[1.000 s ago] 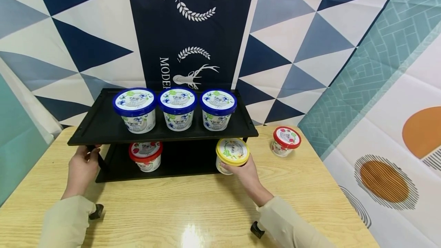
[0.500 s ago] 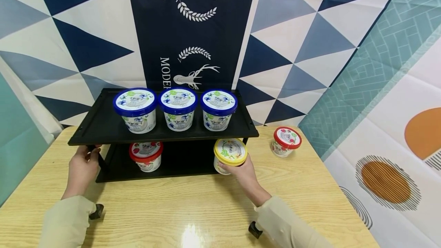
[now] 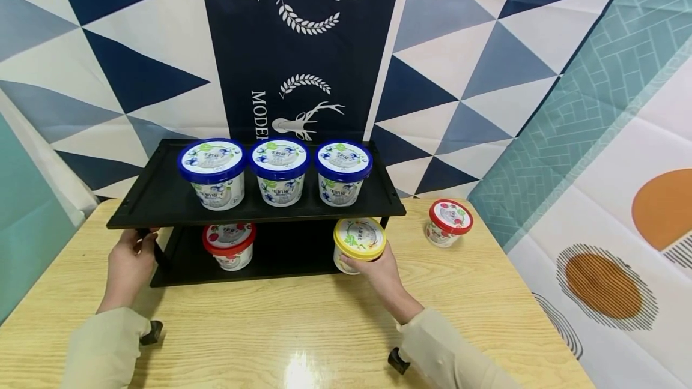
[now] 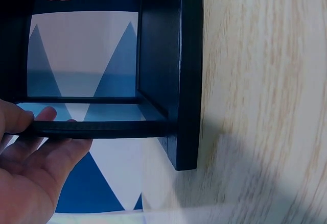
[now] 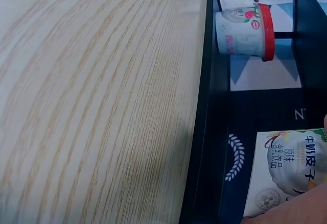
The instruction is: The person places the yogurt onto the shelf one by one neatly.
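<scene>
At the right end of the lower shelf, my right hand [image 3: 385, 275] grips a paper tub with a yellow lid [image 3: 358, 238]. In the right wrist view the printed side of this tub [image 5: 288, 165] shows, with part of the hand [image 5: 301, 208] over it. My left hand [image 3: 128, 266] holds the front left post of the black two-tier rack [image 3: 297, 263]. Thumb and fingers lie on opposite sides of that post [image 4: 107, 129] in the left wrist view. A red-lidded tub [image 3: 231, 248] stands on the lower shelf's left part, its lid partly hidden by the upper shelf.
Three blue-lidded tubs [image 3: 280, 171] stand in a row on the upper shelf [image 3: 157, 197]. Another red-lidded tub [image 3: 449, 222] sits on the wooden table [image 3: 259, 329], right of the rack. A patterned cloth backdrop [image 3: 432, 77] rises behind.
My right hand and the yellow-lidded tub have shifted slightly left along the lower shelf. The left hand and the other tubs stay where they were.
</scene>
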Tool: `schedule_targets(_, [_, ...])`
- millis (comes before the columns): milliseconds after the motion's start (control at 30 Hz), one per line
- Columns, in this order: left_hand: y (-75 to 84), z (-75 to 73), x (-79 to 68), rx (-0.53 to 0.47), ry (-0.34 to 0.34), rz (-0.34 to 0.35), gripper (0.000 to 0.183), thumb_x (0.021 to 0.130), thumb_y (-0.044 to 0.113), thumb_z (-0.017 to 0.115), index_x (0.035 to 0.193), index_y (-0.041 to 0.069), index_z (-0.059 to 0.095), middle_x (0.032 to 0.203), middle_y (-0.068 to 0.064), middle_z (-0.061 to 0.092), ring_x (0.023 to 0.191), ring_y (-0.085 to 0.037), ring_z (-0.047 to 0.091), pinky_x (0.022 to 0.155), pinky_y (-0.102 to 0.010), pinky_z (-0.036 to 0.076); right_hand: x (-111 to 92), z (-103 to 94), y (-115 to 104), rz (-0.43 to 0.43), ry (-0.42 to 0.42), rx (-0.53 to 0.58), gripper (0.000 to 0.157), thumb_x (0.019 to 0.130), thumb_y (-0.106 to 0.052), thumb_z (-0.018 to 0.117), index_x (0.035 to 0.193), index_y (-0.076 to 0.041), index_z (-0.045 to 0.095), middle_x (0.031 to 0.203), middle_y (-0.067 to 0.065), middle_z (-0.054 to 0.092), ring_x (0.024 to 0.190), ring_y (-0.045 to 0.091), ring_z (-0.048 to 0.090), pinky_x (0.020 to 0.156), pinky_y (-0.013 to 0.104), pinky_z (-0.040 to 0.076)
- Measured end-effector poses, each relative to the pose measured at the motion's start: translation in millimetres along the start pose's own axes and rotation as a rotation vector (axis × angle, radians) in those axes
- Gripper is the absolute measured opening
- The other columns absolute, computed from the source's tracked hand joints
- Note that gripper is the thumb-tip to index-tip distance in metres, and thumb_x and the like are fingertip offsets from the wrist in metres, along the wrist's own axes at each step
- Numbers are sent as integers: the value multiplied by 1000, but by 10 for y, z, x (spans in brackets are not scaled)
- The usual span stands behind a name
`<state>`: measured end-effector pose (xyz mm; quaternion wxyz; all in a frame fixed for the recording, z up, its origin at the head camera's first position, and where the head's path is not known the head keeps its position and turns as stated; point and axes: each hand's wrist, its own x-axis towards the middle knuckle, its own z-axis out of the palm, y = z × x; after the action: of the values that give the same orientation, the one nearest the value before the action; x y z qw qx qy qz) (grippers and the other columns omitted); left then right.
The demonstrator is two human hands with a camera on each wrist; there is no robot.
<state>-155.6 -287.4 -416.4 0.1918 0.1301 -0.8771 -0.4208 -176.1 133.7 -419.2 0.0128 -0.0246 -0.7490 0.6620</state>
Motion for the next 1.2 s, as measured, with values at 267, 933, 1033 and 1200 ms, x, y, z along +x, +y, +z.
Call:
schedule_targets(267, [-8,-6,2,31,18,5,32,99,16,32,121,-1,48,128,-25,52,99,-13,54,90,-52,48,3,35,-32,4,-2,6,89,64,-12,85,138,-18,35,132,5,49,122,22,47,107,38,38])
schedule_targets(933, [-4,9,-15,25,57,7,30,99,16,36,119,0,51,122,-22,56,86,22,28,90,-35,46,-5,128,-30,-25,-10,2,86,65,-13,85,137,-17,37,131,5,50,121,22,48,105,36,39])
schedule_targets(1033, [-6,12,-13,22,49,2,30,100,17,36,119,-1,50,123,-23,56,86,22,28,92,-45,46,1,134,-24,-26,-6,-4,87,65,-13,85,137,-16,37,132,6,50,121,23,48,106,38,39])
schedule_targets(1200, [2,9,-11,27,44,1,30,100,16,35,120,-1,50,124,-23,54,92,10,44,91,-46,46,9,151,-18,-26,-12,14,88,65,-12,85,138,-18,36,132,5,49,122,22,48,106,37,38])
